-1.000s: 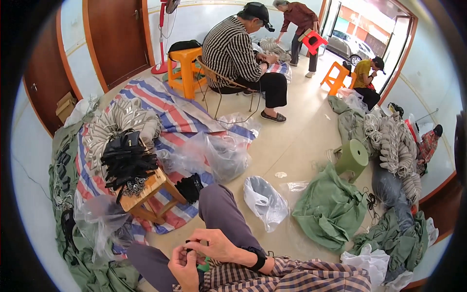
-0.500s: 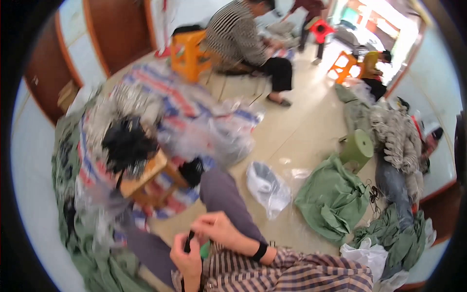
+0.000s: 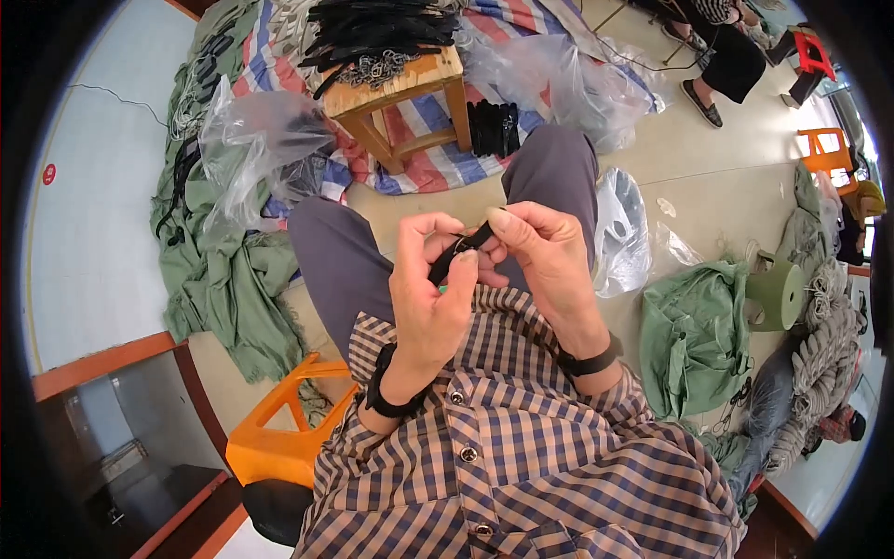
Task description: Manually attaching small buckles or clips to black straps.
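The head view shows both bare hands raised above the lap, working a short, narrow black fabric strap (image 3: 445, 264) held between them. The left hand (image 3: 426, 303) has thumb and fingers closed on the strap's lower part, while the right hand (image 3: 554, 261) pinches its upper end between thumb and fingers; a small dark piece at the left fingertips is too small to make out. Beyond the knees stands a square-legged pale wooden stool (image 3: 430, 73), with a heap of flat black straps (image 3: 377, 28) across its top and a cluster of silvery metal rings (image 3: 372, 68) along its near edge. By the stool's right leg, a black bundle (image 3: 494, 129) sits on a red, white and blue striped tarp (image 3: 475, 170).
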Demonstrator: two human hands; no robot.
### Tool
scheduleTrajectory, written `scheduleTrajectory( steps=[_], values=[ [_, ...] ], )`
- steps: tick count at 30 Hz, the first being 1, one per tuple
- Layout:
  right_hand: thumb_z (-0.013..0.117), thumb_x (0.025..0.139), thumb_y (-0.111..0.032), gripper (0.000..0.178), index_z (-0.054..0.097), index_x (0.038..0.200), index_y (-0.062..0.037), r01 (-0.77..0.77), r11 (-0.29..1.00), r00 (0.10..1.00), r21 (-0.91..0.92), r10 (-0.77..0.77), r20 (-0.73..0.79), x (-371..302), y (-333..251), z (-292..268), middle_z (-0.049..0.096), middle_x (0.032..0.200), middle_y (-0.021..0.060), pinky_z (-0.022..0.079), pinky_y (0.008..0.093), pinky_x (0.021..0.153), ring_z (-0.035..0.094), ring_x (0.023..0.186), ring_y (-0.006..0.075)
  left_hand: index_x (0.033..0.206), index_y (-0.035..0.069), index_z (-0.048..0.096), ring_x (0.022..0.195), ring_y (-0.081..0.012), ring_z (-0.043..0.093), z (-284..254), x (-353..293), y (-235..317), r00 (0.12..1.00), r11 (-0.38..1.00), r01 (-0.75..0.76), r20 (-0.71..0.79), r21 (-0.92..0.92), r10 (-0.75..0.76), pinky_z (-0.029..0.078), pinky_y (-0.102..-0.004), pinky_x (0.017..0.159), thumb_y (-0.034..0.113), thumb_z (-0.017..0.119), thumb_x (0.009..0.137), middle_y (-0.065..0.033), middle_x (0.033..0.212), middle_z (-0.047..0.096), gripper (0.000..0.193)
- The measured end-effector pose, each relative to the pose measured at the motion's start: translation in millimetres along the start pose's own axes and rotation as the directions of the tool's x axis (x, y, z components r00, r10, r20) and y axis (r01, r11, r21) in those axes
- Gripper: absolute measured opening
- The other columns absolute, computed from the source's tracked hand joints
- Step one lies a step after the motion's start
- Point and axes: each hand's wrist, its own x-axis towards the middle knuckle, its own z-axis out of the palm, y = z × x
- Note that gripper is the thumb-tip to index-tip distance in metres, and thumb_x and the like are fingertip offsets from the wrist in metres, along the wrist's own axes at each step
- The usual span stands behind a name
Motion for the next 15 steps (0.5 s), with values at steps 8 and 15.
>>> scheduleTrajectory(
  steps=[8,15],
  values=[
    [0.062,0.086,-0.016,0.018,0.064,0.083,0.0014,-0.083,0.985,0.996,0.15,0.08,0.025,-2.7,4.3,-2.1,0.063,0.068,0.0069,0.047,0.0218,0.054,0.06,0.062,0.0116,0.1,0.0,0.04,0.064,-0.0165,0.063,-0.7,-4.6,-5.5,0.999,0.999,-0.031,0.005,0.008,0.031,0.049,-0.0241,0.059,0.001,0.045,0.087,-0.0125,0.081,0.058,0.014],
    [0.061,0.087,-0.019,0.018,0.064,0.085,-0.0012,-0.211,0.941,0.976,0.264,0.187,0.114,1.4,5.0,-9.2,0.063,0.071,0.006,0.046,0.0207,0.055,0.059,0.062,0.0089,0.097,0.001,0.039,0.062,-0.0201,0.063,0.5,-4.0,-1.0,0.999,0.999,-0.031,0.032,0.043,0.029,0.052,-0.0279,0.059,0.006,0.045,0.09,-0.013,0.079,0.059,0.01]
  ],
)
